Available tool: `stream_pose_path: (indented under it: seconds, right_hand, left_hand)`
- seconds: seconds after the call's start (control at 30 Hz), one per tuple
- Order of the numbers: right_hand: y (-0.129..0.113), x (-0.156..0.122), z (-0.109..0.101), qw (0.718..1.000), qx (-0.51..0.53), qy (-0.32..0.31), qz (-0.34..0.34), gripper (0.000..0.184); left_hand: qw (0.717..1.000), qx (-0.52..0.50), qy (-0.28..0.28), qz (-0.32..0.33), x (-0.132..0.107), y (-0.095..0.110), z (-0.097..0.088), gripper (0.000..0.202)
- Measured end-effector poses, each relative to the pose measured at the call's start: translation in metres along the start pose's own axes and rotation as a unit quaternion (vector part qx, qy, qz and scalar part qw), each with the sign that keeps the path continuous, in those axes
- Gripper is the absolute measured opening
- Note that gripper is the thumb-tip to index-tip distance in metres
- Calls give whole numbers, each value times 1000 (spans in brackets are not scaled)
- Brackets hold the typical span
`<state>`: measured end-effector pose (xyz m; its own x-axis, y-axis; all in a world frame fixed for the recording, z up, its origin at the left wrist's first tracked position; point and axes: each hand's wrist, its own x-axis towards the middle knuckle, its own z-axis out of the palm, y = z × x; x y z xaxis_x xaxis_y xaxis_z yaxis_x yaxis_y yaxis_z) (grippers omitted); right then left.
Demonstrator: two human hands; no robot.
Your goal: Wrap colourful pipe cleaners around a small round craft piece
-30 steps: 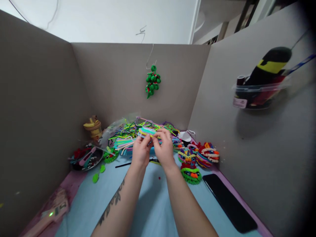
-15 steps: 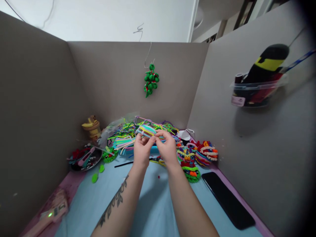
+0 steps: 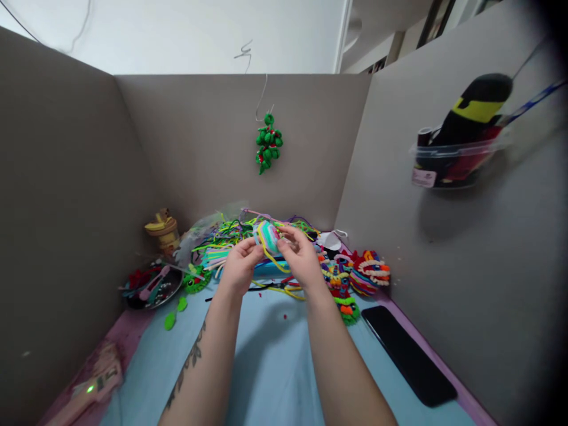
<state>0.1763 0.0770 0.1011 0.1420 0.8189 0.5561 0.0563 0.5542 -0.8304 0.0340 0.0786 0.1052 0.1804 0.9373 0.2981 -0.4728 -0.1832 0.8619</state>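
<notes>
The right grip (image 3: 302,259) pinches a small, rounded, pastel-striped piece of fuzzy strands (image 3: 268,236) between thumb and fingers, holding it up above the desk, between the two hands. The left grip (image 3: 239,265) has its thumb and fingertips drawn close together at the piece's left edge; whether it nips a strand there, I cannot tell. A loose yellow strand (image 3: 276,261) trails down from the piece.

Tall grey panels (image 3: 199,142) enclose three sides of the desk (image 3: 275,378), which is spread with light-blue cloth. Behind the hands, toward the back panel, lies a tangled heap of green, yellow and purple fuzzy strands (image 3: 215,241). A flat, glossy black rectangular phone (image 3: 410,355) rests at the right edge. On the right panel hangs a clear plastic tub (image 3: 455,151), with a black-and-yellow handle (image 3: 479,106) leaning out of it. Multicoloured fuzzy ornaments (image 3: 370,275) cluster beyond the right forearm. A round metal dish (image 3: 172,289) of small parts sits at the left; a green-and-red fuzzy ornament (image 3: 268,142) hangs from a wire on the back panel. Near the dish are two flat, bright-green ovals (image 3: 170,320), and a tiny red speck (image 3: 284,316) lies on the cloth between the forearms.
</notes>
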Motion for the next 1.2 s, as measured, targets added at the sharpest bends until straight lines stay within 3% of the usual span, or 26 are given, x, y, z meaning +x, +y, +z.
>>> stream_pose_path:
  seconds: [0.2,0.53,0.73,1.03,1.2]
  right_hand:
    - [3,-1,4,983,148,-92,55,49]
    - [2,-1,8,977,182,-83,71,49]
    - [3,-1,10,979,171,-69,86,52]
    - [6,0,9,990,112,-58,66,50]
    - [5,-2,14,999,8,-23,47,49]
  left_hand:
    - [999,14,-38,-7,-3,5,-5,30]
    - [997,58,24,45,-3,12,-1,48]
    - [994,91,45,50,-6,17,0,60]
    - [990,130,33,41,-4,14,-5,57]
    - [990,54,118,47,3,8,-6,57]
